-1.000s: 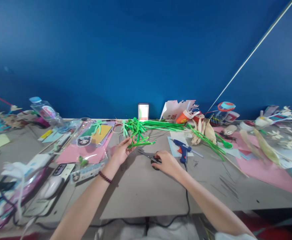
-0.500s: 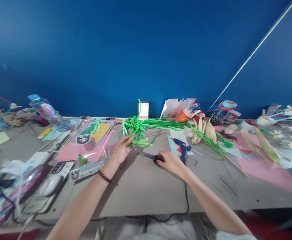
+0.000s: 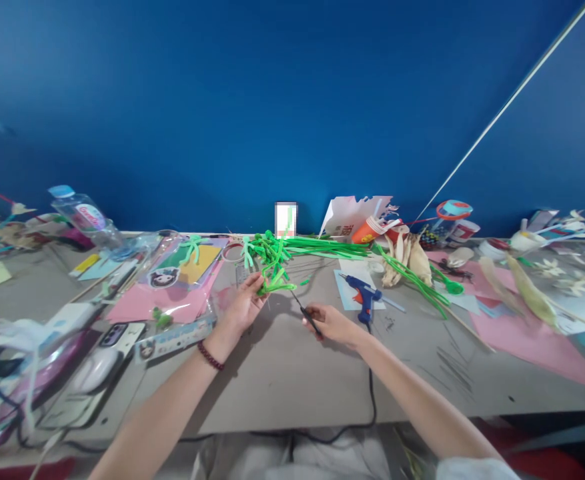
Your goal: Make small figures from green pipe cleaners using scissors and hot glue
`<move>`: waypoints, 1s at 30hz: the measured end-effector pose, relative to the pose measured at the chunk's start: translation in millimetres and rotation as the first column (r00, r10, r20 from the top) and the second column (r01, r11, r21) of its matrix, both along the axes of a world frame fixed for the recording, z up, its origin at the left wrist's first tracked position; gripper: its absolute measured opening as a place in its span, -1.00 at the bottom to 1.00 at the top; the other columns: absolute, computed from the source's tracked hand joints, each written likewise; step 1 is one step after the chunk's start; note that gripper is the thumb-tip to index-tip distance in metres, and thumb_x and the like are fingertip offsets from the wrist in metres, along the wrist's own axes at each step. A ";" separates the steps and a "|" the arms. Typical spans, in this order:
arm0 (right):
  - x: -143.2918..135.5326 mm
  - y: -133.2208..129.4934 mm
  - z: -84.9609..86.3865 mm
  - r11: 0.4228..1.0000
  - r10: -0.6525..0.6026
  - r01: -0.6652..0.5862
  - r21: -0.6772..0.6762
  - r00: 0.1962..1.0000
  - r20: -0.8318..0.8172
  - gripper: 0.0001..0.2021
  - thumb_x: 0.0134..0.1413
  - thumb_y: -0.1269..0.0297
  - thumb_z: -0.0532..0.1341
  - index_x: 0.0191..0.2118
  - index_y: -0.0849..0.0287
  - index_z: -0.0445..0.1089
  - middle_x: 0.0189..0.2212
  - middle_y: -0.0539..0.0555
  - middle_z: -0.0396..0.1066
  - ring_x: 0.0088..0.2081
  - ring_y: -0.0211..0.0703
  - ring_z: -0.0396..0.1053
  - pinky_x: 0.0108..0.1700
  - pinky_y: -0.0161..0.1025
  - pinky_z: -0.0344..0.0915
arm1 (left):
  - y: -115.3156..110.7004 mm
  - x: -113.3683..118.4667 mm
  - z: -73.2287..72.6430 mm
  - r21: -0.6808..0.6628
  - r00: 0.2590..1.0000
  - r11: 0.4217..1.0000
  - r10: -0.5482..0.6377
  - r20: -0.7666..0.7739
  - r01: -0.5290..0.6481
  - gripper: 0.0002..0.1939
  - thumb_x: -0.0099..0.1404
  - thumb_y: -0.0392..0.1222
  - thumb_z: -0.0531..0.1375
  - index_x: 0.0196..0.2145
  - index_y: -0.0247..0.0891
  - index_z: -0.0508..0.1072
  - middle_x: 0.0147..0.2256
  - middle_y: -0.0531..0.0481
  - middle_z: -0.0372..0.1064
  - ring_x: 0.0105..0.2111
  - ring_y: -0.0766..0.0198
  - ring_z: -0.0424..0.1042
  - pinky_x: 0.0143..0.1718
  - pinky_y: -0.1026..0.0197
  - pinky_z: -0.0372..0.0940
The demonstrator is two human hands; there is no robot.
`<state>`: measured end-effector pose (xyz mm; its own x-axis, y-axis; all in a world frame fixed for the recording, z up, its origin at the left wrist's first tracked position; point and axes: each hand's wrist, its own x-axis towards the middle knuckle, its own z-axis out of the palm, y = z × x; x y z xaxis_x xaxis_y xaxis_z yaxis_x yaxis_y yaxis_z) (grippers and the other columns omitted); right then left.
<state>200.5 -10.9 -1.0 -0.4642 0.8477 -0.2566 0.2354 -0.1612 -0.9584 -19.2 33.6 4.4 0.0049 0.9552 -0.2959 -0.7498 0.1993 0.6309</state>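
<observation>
My left hand [image 3: 249,298] pinches a bent light-green pipe cleaner [image 3: 278,288], whose ends stick out to the right and whose upper part rises toward the wall. My right hand [image 3: 329,325] is closed round the black handles of a pair of scissors [image 3: 309,319]. The scissor blades point up and left, with the tip close to the pipe cleaner's right ends; whether they touch, I cannot tell. Just behind my left hand lies a pile of green pipe cleaners [image 3: 332,249], bunched and curled at its left end. A short green scrap [image 3: 305,281] rests right of the held piece.
Right of my right hand lies a blue glue gun [image 3: 367,297] with its cord running to the table's front edge. Green stems [image 3: 417,283] and dried husks [image 3: 412,260] lie farther right. Pink sheets [image 3: 137,303], a phone [image 3: 119,337] and a plastic bottle [image 3: 85,213] are left.
The scissors have turned in my right hand, their blades now angled more upward near the pipe cleaner. The held pipe cleaner has shifted, and its right ends reach less far out.
</observation>
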 end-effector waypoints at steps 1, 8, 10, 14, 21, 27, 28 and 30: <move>-2.6 -1.9 -1.1 1.000 0.010 -0.010 0.007 1.000 -0.001 -0.69 -0.04 0.03 0.24 -0.36 0.20 0.27 -0.59 -0.14 0.19 -0.64 -0.43 0.15 -0.61 -0.45 0.13 | -2.4 2.4 0.7 0.000 1.000 1.000 -0.019 -0.004 0.019 -0.82 0.01 -0.46 0.31 -0.43 -0.27 0.46 -0.56 0.11 0.43 -0.55 0.41 0.40 -0.48 0.36 0.29; -10.0 -4.7 -3.9 0.972 0.024 -0.020 0.235 1.000 -0.016 -0.72 -0.05 0.10 0.24 -0.46 0.17 0.16 -0.60 -0.13 0.08 -0.57 -0.39 0.06 -0.52 -0.39 0.06 | -14.4 14.9 -5.6 0.069 0.986 0.988 -0.132 -0.102 0.140 -0.75 -0.15 -0.32 0.42 -0.47 -0.30 0.47 -0.57 0.13 0.38 -0.58 0.45 0.34 -0.55 0.40 0.23; -10.6 -3.8 -2.7 0.951 -0.009 -0.014 0.308 0.997 0.073 -0.72 -0.04 0.12 0.23 -0.51 0.16 0.14 -0.59 -0.12 0.09 -0.54 -0.37 0.06 -0.49 -0.37 0.08 | -17.5 18.3 -7.0 0.100 0.975 0.977 -0.174 -0.136 0.188 -0.76 -0.14 -0.28 0.42 -0.46 -0.30 0.47 -0.56 0.12 0.38 -0.56 0.46 0.33 -0.53 0.41 0.21; -13.7 -4.6 3.2 0.930 -0.056 -0.027 0.367 0.976 0.211 -0.75 -0.01 0.13 0.19 -0.51 0.16 0.16 -0.58 -0.10 0.15 -0.51 -0.33 0.10 -0.44 -0.35 0.10 | -24.2 24.8 -4.5 0.122 0.961 0.963 -0.218 -0.168 0.239 -0.76 -0.14 -0.25 0.42 -0.48 -0.32 0.48 -0.56 0.11 0.37 -0.55 0.46 0.32 -0.50 0.41 0.20; -17.9 -9.6 6.8 0.926 -0.113 0.020 0.378 0.967 0.227 -0.75 0.01 0.12 0.14 -0.53 0.15 0.17 -0.60 -0.08 0.19 -0.55 -0.30 0.14 -0.51 -0.36 0.09 | -31.4 33.7 -2.3 0.060 0.947 0.965 -0.237 -0.219 0.255 -0.73 -0.19 -0.23 0.44 -0.51 -0.31 0.48 -0.57 0.10 0.39 -0.56 0.44 0.33 -0.47 0.38 0.20; -18.2 -11.1 5.1 0.924 -0.103 0.019 0.383 0.975 0.199 -0.73 0.03 0.14 0.13 -0.56 0.17 0.18 -0.59 -0.07 0.19 -0.54 -0.33 0.15 -0.51 -0.38 0.08 | -32.6 36.2 -7.6 0.063 0.943 0.963 -0.242 -0.227 0.262 -0.73 -0.19 -0.21 0.44 -0.50 -0.31 0.49 -0.57 0.10 0.39 -0.56 0.44 0.32 -0.49 0.39 0.17; -18.2 -11.5 5.7 0.920 -0.098 0.015 0.391 0.976 0.194 -0.72 0.04 0.15 0.12 -0.58 0.18 0.18 -0.58 -0.06 0.20 -0.54 -0.33 0.14 -0.50 -0.38 0.08 | -32.7 36.5 -8.2 0.066 0.943 0.962 -0.245 -0.224 0.265 -0.74 -0.18 -0.22 0.44 -0.50 -0.31 0.49 -0.57 0.09 0.39 -0.57 0.43 0.32 -0.50 0.38 0.17; -18.4 -12.5 6.9 0.920 -0.086 0.006 0.393 0.979 0.185 -0.70 0.05 0.17 0.11 -0.61 0.19 0.18 -0.60 -0.07 0.19 -0.54 -0.35 0.13 -0.50 -0.39 0.07 | -33.1 37.2 -8.8 0.066 0.944 0.961 -0.248 -0.219 0.268 -0.73 -0.17 -0.23 0.44 -0.49 -0.32 0.49 -0.56 0.08 0.40 -0.57 0.43 0.31 -0.51 0.38 0.15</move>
<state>182.1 -23.4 5.9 -0.3968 0.9178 0.0159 0.4244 0.1988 -0.8834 18.0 0.5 -4.4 0.2035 0.9527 -0.2259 -0.5317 0.3012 0.7916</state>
